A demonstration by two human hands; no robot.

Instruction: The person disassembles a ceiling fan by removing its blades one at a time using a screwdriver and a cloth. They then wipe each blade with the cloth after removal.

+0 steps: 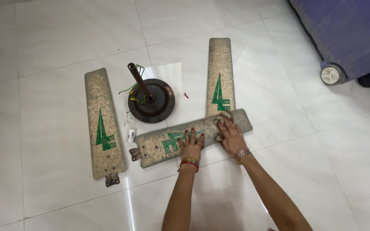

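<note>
On the white tiled floor (56,171) lie three dusty fan blades with green markings. The nearest blade (159,143) lies crosswise, and the left hand (191,147) presses flat on its middle, fingers spread. The right hand (231,136) bears down on a crumpled cloth (222,121) near the blade's right end. A second blade (219,75) lies beyond, a third blade (102,122) to the left. Between them stands the dark fan motor (151,100), rod up, wires trailing. A purple cabinet (347,30) sits far right.
</note>
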